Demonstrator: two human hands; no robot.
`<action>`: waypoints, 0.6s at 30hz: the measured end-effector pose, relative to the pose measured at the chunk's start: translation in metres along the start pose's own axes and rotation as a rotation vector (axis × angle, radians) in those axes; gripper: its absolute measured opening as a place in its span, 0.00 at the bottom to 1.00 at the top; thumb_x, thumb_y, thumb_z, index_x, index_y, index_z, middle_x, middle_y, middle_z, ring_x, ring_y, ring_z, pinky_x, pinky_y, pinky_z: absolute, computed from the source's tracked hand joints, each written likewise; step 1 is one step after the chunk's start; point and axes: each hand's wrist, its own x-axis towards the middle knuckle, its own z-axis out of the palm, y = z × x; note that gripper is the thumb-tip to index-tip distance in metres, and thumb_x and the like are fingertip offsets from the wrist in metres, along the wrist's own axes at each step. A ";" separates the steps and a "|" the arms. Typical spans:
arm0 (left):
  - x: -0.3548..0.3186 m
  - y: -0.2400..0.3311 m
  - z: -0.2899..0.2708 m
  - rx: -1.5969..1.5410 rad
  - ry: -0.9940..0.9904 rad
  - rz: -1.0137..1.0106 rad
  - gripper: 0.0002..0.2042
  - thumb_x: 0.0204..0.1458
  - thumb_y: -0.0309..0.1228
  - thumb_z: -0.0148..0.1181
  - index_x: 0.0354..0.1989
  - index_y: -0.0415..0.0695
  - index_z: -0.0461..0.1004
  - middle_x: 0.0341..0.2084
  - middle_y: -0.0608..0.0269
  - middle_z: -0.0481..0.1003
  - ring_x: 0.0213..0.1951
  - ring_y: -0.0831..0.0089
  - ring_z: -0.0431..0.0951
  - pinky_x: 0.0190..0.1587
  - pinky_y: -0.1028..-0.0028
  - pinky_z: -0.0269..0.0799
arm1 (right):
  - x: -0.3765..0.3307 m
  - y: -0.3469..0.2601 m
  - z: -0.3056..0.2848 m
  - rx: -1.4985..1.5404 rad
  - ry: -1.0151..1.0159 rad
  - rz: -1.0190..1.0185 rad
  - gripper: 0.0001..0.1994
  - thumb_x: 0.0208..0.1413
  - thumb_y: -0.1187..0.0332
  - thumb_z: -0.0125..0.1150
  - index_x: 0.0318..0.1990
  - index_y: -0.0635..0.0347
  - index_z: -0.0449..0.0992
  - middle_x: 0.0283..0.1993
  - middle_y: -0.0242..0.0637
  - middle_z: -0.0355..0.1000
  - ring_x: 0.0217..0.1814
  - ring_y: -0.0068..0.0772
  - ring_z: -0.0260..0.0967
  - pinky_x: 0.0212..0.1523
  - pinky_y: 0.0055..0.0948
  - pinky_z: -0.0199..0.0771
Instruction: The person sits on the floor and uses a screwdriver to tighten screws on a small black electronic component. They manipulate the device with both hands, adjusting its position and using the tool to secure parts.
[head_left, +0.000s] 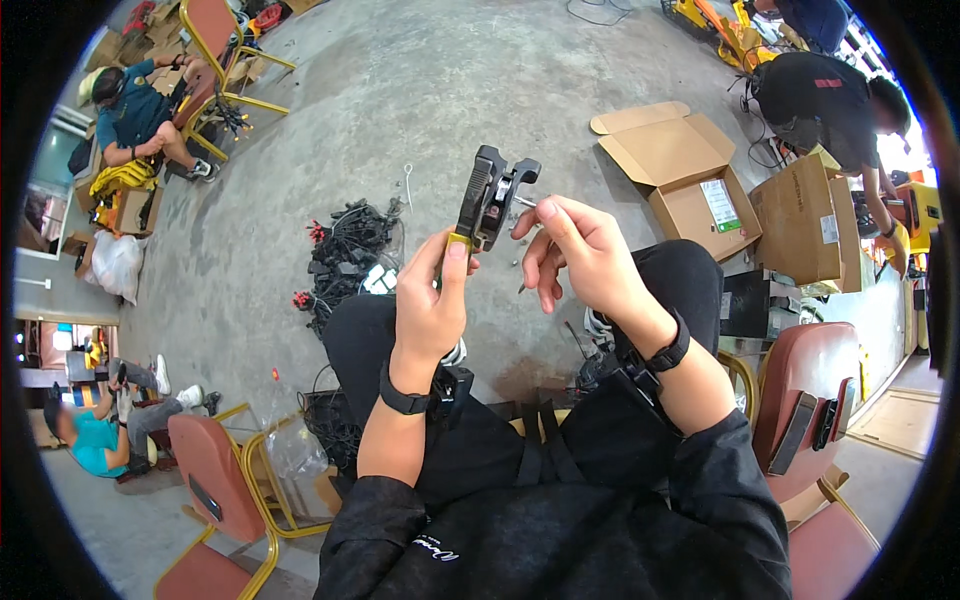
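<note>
My left hand (432,305) is closed around the lower end of a black plastic device (474,195) with ridged sides, a forked top and a yellow band near its base. The device is held upright in front of me, above my knees. At its right side, my right hand (590,255) pinches a thin silver metal pin (525,202) between thumb and index finger. The pin points at the device; whether it enters it I cannot tell. The other right fingers are loosely curled, and a small dark tip shows below them.
A tangle of black cables with red ends (350,250) lies on the floor beyond my left knee. To the right are an open cardboard box (690,165), a taller carton (800,225) and a bending person (820,100). Chairs (810,400) flank me; two people sit at left.
</note>
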 end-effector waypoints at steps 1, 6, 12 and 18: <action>0.000 -0.001 0.000 0.022 0.012 0.010 0.20 0.66 0.40 0.43 0.44 0.33 0.74 0.32 0.60 0.76 0.34 0.76 0.76 0.39 0.76 0.70 | -0.001 -0.003 -0.001 0.038 -0.017 0.028 0.20 0.70 0.56 0.41 0.41 0.64 0.72 0.21 0.38 0.73 0.12 0.25 0.68 0.15 0.20 0.64; 0.001 -0.004 -0.002 0.218 0.075 0.167 0.16 0.64 0.35 0.46 0.45 0.32 0.74 0.31 0.59 0.76 0.33 0.75 0.76 0.38 0.74 0.71 | 0.001 -0.002 -0.010 0.349 -0.159 0.151 0.19 0.70 0.56 0.41 0.42 0.65 0.71 0.19 0.39 0.71 0.11 0.29 0.69 0.12 0.23 0.66; 0.002 -0.005 -0.002 0.233 0.074 0.190 0.16 0.64 0.34 0.46 0.45 0.31 0.73 0.32 0.58 0.77 0.33 0.74 0.76 0.38 0.74 0.71 | 0.003 0.001 -0.004 -0.018 0.051 0.000 0.15 0.68 0.60 0.47 0.43 0.64 0.72 0.25 0.39 0.73 0.24 0.32 0.74 0.23 0.27 0.73; -0.001 -0.003 0.000 -0.018 -0.008 -0.017 0.20 0.67 0.40 0.42 0.44 0.33 0.74 0.32 0.59 0.77 0.33 0.75 0.77 0.38 0.75 0.72 | 0.010 0.010 -0.007 -0.893 0.325 -0.830 0.11 0.57 0.73 0.61 0.47 0.63 0.74 0.39 0.44 0.70 0.39 0.45 0.70 0.40 0.33 0.72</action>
